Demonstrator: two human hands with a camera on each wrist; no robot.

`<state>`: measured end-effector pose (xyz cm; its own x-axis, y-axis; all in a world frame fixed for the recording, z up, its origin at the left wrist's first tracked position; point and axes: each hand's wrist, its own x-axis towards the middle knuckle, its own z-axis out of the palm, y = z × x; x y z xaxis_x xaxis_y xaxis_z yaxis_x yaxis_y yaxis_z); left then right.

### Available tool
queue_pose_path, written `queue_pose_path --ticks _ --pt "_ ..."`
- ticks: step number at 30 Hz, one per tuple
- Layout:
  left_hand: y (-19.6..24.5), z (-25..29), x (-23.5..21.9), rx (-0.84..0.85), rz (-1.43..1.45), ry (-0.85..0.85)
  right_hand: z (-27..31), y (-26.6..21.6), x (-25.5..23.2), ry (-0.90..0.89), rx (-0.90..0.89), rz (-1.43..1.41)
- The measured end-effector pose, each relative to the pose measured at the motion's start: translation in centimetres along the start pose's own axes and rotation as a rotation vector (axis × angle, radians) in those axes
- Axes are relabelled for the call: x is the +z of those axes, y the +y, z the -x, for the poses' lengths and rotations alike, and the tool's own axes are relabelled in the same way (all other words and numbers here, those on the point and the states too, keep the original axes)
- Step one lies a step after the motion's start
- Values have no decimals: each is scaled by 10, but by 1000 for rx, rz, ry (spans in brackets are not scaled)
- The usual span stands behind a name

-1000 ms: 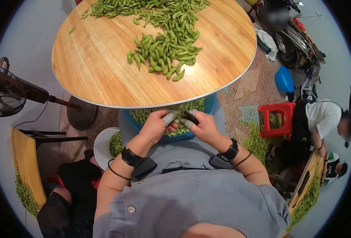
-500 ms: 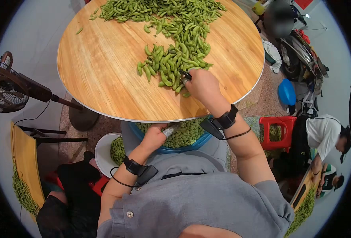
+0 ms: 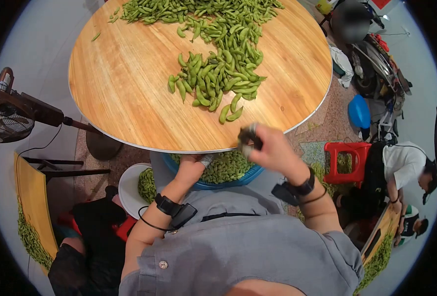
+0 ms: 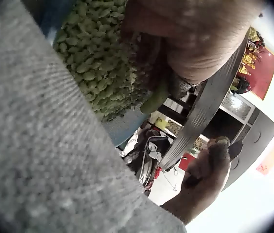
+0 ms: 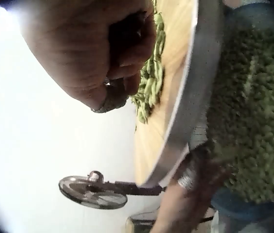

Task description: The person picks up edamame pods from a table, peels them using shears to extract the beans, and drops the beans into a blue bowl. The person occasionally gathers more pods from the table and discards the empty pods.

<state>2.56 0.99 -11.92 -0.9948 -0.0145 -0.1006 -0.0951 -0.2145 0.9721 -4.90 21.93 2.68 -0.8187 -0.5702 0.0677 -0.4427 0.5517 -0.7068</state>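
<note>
Over the table's front edge, my right hand [image 3: 274,150] curls its fingers around a small dark tool [image 3: 251,137]; I cannot tell its kind. Silvery wrapping covers some fingertips of both hands. Lower down, at the blue basin [image 3: 248,178], my left hand [image 3: 191,170] is partly hidden under the table edge. In the left wrist view it pinches a green soybean pod [image 4: 155,100] beside its wrapped digit. Shelled green beans [image 3: 231,166] fill the basin, which rests on the lap. Whole soybean pods [image 3: 221,74] lie heaped on the round wooden table [image 3: 129,93], two of them nearest the front.
A white bucket [image 3: 127,190] with green contents stands left of the basin. Farther left is a standing fan [image 3: 11,116]. On the right are a red stool [image 3: 346,163], a blue tub [image 3: 359,111] and seated people at a side table with more pods.
Both hands were together over the basin first. My right hand then reached onto the pods and has now drawn back to the table's edge. The left hand stayed low at the basin.
</note>
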Motion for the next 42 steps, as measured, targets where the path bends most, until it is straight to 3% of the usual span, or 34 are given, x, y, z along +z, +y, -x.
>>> queue_pose_path --ticks 3,5,6,8,10,12,14,18,20,22,23,25,36,38,41,42 --pt "6 -3 4 29 -160 -18 23 6 11 -19 -90 95" --pt "15 -3 17 -302 185 162 25 9 13 5 -82 108" --pt "17 -2 18 -304 181 162 20 9 12 6 -81 104" --pt "21 1 15 -523 371 113 1 8 9 197 -84 120" --pt "28 4 13 -558 413 50 -21 13 15 210 -90 151" --pt "36 8 10 -592 457 -6 -38 19 24 277 -32 355" --pt "43 12 7 -663 456 -95 -43 19 25 234 20 399" --pt "55 21 11 -668 341 -148 -29 18 23 320 -83 363" --pt "67 25 19 -602 262 -282 -15 14 16 336 -100 291" --pt "87 25 37 -581 231 -263 1 8 10 6 265 -577" --pt "95 24 45 -492 172 -227 7 0 5 -121 438 -798" --pt "88 21 53 -276 111 -210 18 -2 13 -108 443 -854" --pt "101 40 21 -356 85 -148 31 10 42 -157 390 -944" --pt "98 56 -9 -283 -128 -36 30 9 42 -170 364 -921" --pt "89 91 -64 -334 -349 111 29 7 42 -153 357 -881" --pt "81 103 -82 -109 -769 156 30 13 47 -155 334 -822"
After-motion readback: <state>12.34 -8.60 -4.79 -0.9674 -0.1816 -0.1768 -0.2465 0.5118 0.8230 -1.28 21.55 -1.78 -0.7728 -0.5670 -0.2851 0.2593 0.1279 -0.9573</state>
